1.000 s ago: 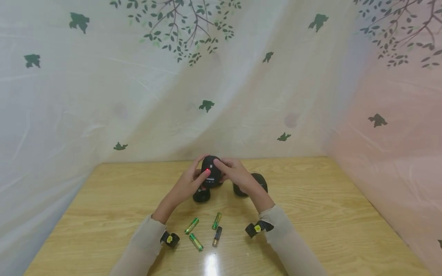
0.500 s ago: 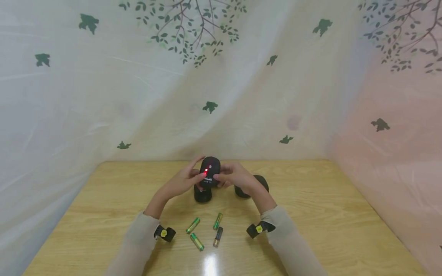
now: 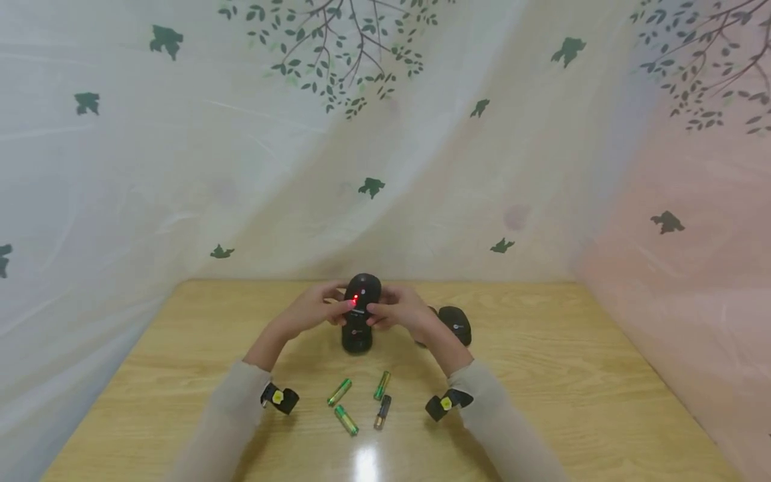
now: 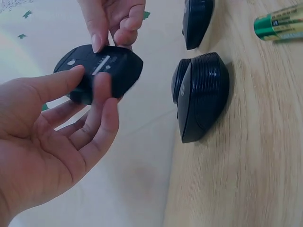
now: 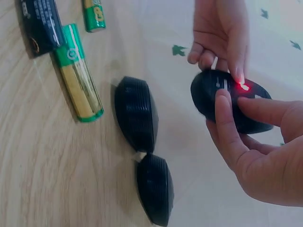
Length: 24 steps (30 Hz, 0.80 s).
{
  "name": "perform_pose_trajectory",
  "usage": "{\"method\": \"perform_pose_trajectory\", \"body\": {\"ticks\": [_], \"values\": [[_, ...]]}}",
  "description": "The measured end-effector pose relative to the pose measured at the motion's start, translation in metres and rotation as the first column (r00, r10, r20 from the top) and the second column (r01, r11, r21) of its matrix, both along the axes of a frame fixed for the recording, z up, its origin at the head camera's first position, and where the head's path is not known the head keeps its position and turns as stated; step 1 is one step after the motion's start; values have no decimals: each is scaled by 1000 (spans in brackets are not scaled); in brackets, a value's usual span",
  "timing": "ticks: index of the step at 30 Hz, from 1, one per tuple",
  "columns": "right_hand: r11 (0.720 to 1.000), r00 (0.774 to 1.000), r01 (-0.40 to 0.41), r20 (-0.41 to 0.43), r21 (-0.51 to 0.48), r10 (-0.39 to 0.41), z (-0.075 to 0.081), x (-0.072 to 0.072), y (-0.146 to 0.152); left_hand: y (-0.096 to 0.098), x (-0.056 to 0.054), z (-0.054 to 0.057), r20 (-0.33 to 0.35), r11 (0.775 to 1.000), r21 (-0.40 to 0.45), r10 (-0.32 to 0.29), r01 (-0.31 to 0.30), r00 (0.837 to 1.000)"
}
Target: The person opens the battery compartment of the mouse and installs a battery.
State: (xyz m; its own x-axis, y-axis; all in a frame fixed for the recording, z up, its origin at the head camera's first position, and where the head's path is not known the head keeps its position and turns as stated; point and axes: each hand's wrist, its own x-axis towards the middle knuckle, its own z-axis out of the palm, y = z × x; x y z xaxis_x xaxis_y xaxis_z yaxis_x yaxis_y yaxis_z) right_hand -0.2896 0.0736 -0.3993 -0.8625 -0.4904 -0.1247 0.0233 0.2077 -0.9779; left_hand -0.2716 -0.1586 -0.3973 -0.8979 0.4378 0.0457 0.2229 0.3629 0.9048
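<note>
Both hands hold a black computer mouse (image 3: 364, 284) above the back of the table, its underside facing the head camera. My left hand (image 3: 310, 311) grips one side, its thumb beside a glowing red light on the underside. My right hand (image 3: 406, 311) pinches the opposite side, thumb on the lower part. A pale label shows on the held mouse (image 4: 79, 58) in the left wrist view. Just below it on the table sits a second black mouse (image 3: 357, 339). Another dark mouse (image 3: 456, 323) lies beyond the right wrist, with a further dark thing partly hidden by that wrist.
Three green-and-gold batteries, among them one (image 3: 346, 420) at the front, lie on the wooden table (image 3: 542, 375) between the forearms. A dark battery with a copper end (image 3: 382, 412) lies beside them. A pale leaf-printed cloth (image 3: 271, 201) hangs behind the table.
The right thumb has slid down from the upper part of the mouse's underside. The left hand and forearm have swung outward to the left. The head view has shifted slightly.
</note>
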Motion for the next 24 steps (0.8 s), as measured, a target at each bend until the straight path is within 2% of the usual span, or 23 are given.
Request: {"method": "perform_pose_trajectory", "body": {"ticks": [5, 9, 13, 16, 20, 24], "values": [[998, 1000, 4, -1, -65, -4, 0, 3, -10, -8, 5, 5, 52, 999, 32, -11, 9, 999], [993, 1000, -17, -5, -115, 17, -1, 5, -18, -14, 7, 6, 63, 998, 55, -13, 10, 998], [997, 1000, -19, -22, -76, 17, -3, 8, -24, -19, 9, 3, 35, 998, 54, -35, 33, 999], [999, 1000, -17, -8, -38, 16, -5, 9, -29, -24, 11, 2, 49, 997, 56, -61, 58, 997], [996, 999, -52, 10, -69, 53, -10, 10, -35, -31, 15, -1, 91, 996, 56, -72, 67, 993], [988, 993, -122, -14, -96, 121, -15, 9, -39, -38, 15, -7, 82, 997, 29, -70, 68, 994]]}}
